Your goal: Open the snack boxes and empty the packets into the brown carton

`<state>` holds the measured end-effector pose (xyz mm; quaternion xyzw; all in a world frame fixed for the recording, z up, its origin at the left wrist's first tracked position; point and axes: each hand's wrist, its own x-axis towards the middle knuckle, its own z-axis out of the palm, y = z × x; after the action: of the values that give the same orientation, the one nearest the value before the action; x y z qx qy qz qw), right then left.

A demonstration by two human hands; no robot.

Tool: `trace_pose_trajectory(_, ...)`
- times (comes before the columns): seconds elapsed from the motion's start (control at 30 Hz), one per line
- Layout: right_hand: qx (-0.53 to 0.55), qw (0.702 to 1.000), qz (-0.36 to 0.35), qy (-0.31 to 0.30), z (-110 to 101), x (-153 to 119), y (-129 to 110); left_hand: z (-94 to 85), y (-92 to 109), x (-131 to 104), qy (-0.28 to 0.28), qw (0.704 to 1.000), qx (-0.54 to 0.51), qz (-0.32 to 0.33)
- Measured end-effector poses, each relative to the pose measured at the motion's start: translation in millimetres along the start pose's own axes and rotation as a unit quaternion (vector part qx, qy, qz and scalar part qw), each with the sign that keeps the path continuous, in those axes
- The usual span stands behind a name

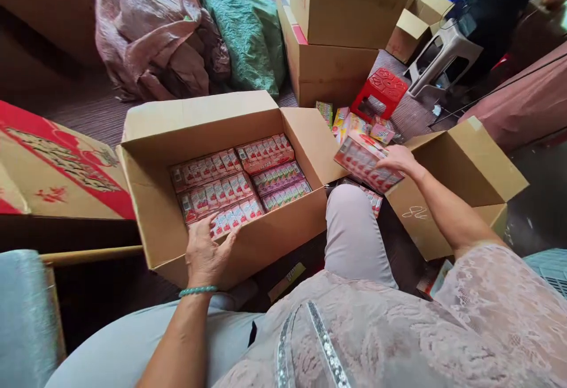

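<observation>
The left hand [208, 255] is resting on the near wall of the big open box [146, 140], with the fingers spread and the fingertips touching the nearest pack inside. The right hand [398, 160] is holding one shrink-wrapped pack of small drink cartons [365, 163]; the fingers are closing over its far end, and the pack is hanging in the air between the big box and the smaller open box [469, 169] on the right side.

Inside the big box, the packs [237, 181] are lying flat in rows, side by side, and they are filling most of the bottom. More loose packs [349, 123] are lying on the floor behind the right hand, near a red stool [381, 90].

To do this step well, I think the person should be keeping the pack level and turning it the same way as its neighbours, so it goes down flat and is not standing on an edge. The left hand is helping by steadying the box wall. One hand on one end is a weak hold, so the pack could tilt.
</observation>
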<state>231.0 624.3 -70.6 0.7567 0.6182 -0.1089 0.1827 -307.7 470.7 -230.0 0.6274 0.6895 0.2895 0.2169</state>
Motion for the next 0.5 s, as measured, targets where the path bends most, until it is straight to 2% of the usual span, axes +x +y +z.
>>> trace_pose_trajectory(0.07, 0.03, 0.998, 0.002, -0.059, 36.3, 10.6, 26.9, 3.4, 8.2, -0.4, 0.014, 0.999, 0.003, -0.034)
trace_pose_trajectory(0.13, 0.049, 0.995, -0.008, -0.082, 77.6, 16.1, 36.5, 7.8, 15.0, -1.1, 0.004, 0.999, 0.005, -0.049)
trace_pose_trajectory(0.2, 0.079, 0.995, 0.027, -0.063, 117.7, 22.3, 37.3, 10.9, 16.0, 0.4, -0.013, 0.998, 0.011, -0.063)
trace_pose_trajectory(0.3, 0.143, 0.984, 0.101, -0.024, 166.5, 42.4, 40.8, 7.6, 5.5, 12.6, -0.031, 0.995, 0.027, -0.096)
trace_pose_trajectory(0.4, 0.19, 0.978, 0.088, -0.002, 195.4, 66.8, 53.1, -2.7, -10.0, 43.5, -0.061, 0.986, 0.1, -0.121)
trace_pose_trajectory(0.5, 0.238, 0.967, 0.086, 0.026, 198.1, 74.4, 63.1, -3.8, -21.7, 89.8, -0.159, 0.962, 0.178, -0.13)
